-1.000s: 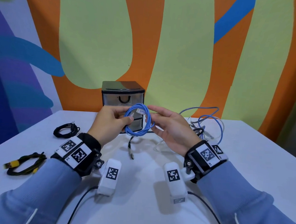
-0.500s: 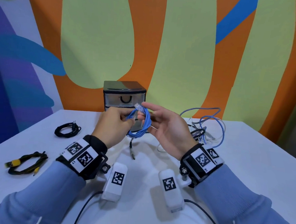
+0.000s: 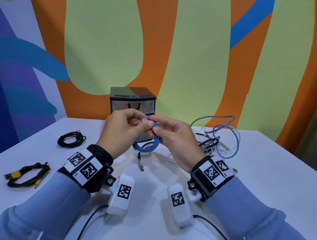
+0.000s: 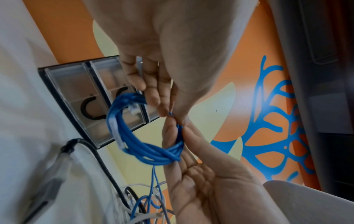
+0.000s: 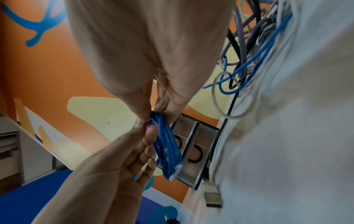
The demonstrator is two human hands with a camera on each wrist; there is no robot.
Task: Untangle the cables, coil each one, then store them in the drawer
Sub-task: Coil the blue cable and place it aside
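A white table (image 3: 261, 180) is set against a wall painted in orange, pale green and blue shapes. Above it, a coiled bright blue network cable (image 3: 151, 145) is held between both hands. The left hand (image 3: 120, 130) is closed on the coil's top, its thumb and forefinger pinching the clear plug end; the right hand (image 3: 173, 140) is closed on the same bundle, thumb against fingers. Much of the coil is hidden behind the fingers in the head view; in the left wrist view its loops (image 4: 145, 136) are seen hanging below the meeting fingertips, blurred at one side.

Directly beyond the hands stands a small black-framed drawer unit with clear plastic drawers (image 3: 133, 100). Its lower drawer is covered by the hands, both drawers appear closed, and their contents cannot be made out. Just beyond the right hand lies a tangle of blue, grey, white and black cables (image 3: 219, 139), partly hidden by the right wrist. Below the hands a black cable with a metal USB plug (image 3: 140, 163) lies on the table. Well out from the left hand lie a coiled black cable (image 3: 71, 141) and, nearer the left forearm, a black cable bundle with yellow plugs (image 3: 24, 175).
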